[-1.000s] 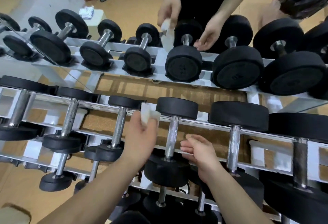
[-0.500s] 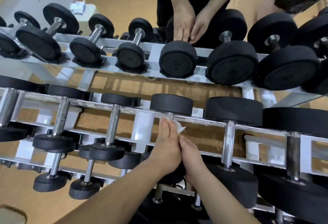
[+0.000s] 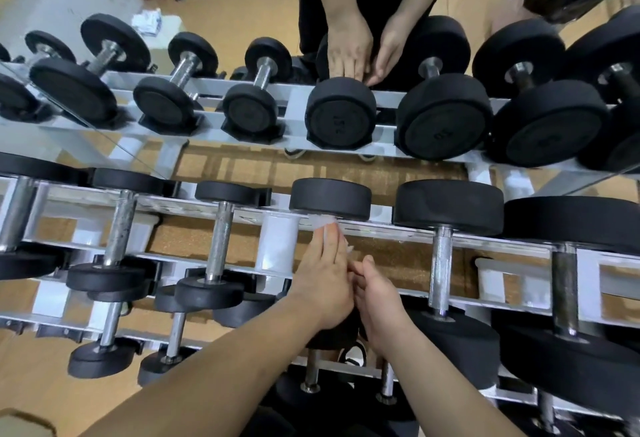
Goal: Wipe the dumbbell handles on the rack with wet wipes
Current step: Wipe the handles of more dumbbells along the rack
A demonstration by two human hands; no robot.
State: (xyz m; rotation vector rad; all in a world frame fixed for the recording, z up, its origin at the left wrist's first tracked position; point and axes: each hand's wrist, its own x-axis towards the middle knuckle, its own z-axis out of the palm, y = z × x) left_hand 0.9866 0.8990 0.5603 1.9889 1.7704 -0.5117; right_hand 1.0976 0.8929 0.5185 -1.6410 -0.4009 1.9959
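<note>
1. The left hand's [image 3: 323,280] fingers [image 3: 327,246] lie straight and close together at centre frame. They press the wet wipe [image 3: 325,224] along a handle hidden beneath them.
2. To clean all round, those fingers should probably wrap the wipe about the bar and twist while sliding.
3. The right hand's [image 3: 379,294] fingers are curled against the left palm; I cannot tell what they grip.
4. If it steadies the bar, the dumbbell [image 3: 330,199] likely will not roll on the rack [image 3: 398,232].
5. White wipe peeks out just under the black head, so that end looks covered.
6. The neighbouring handle [image 3: 440,263], right of centre, seems the next target.
</note>
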